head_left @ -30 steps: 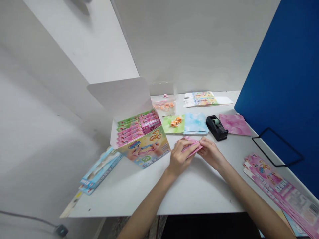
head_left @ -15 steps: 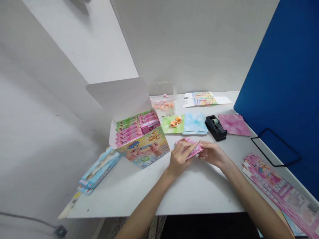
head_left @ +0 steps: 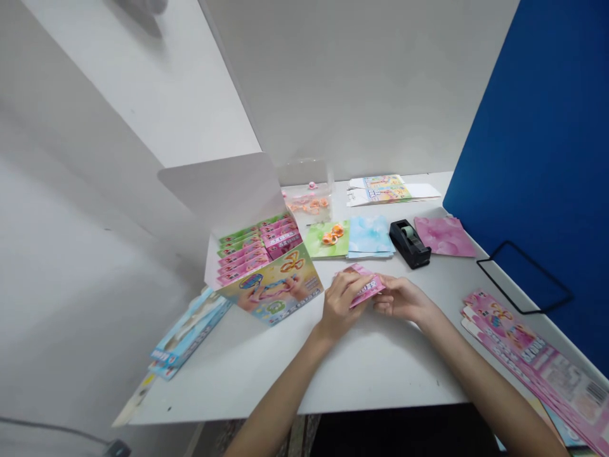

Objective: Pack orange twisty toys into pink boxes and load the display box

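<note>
Centrally, just below the middle of the frame: one small pink printed packet (head_left: 364, 285), flat and slightly tilted, with pale lettering on its face, held between both hands. Left hand (head_left: 340, 304) in a narrow grip, curled over the packet's left portion. Right hand (head_left: 402, 299) also narrow, with fingertips (head_left: 380, 293) against the packet's right end. Immediately left of the hands: open display carton (head_left: 266, 292), white lid (head_left: 221, 190) raised toward upper left, printed front panel facing the hands. Inside the carton: upright rows of pink and green packets (head_left: 259, 247). Behind the carton, upper centre: clear plastic tub (head_left: 307, 203) containing orange pieces (head_left: 309, 204). Right of the tub, in a row: green card (head_left: 327, 238) bearing two orange pieces (head_left: 332, 238), pale blue sheets (head_left: 370, 235), black tape dispenser (head_left: 408, 244), pink marbled sheet (head_left: 445, 236). Lower right corner: stack of flat pink printed box blanks (head_left: 533, 362). Left table edge: flat blue cartons (head_left: 188, 333).
</note>
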Motion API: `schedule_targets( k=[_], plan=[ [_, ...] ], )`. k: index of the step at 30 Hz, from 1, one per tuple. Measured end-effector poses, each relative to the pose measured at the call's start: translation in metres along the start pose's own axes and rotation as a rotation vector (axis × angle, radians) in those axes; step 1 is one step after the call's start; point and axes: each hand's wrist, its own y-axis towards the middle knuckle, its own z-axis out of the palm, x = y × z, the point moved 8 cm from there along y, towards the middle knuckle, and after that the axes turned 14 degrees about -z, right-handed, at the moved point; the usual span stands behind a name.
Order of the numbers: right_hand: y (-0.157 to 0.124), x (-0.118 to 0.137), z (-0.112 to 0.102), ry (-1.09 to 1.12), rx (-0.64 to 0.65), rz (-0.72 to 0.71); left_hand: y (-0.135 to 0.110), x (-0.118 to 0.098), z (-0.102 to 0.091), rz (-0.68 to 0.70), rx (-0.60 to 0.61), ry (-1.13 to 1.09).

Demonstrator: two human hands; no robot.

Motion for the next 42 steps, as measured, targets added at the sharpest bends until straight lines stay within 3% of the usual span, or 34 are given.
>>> schedule_targets(
  k=[6, 13, 17, 24, 29, 33, 42],
  plan=[
    [0.001, 0.02, -0.004, -0.276, -0.198, -0.295, 0.0, 0.007, -0.004, -0.063, -0.058, -0.04],
    [-0.008, 0.043, 0.02, -0.601, -0.062, -0.621, -0.003, 0.017, -0.009, -0.189, -0.132, -0.106],
    [-0.011, 0.04, 0.03, -0.796, 0.019, -0.625, -0.004, 0.022, -0.012, -0.236, -0.179, -0.137],
    [-0.009, 0.044, 0.029, -0.86, 0.018, -0.611, -0.004, 0.016, -0.007, -0.194, -0.116, -0.157],
    [-0.009, 0.041, 0.028, -0.918, 0.005, -0.58, -0.004, 0.017, -0.01, -0.211, -0.151, -0.172],
    [-0.014, 0.04, 0.034, -0.883, 0.059, -0.648, -0.003, 0.02, -0.012, -0.253, -0.162, -0.17],
    [-0.01, 0.041, 0.029, -0.926, 0.007, -0.624, 0.003, 0.0, -0.011, -0.106, -0.095, -0.04]
  ],
)
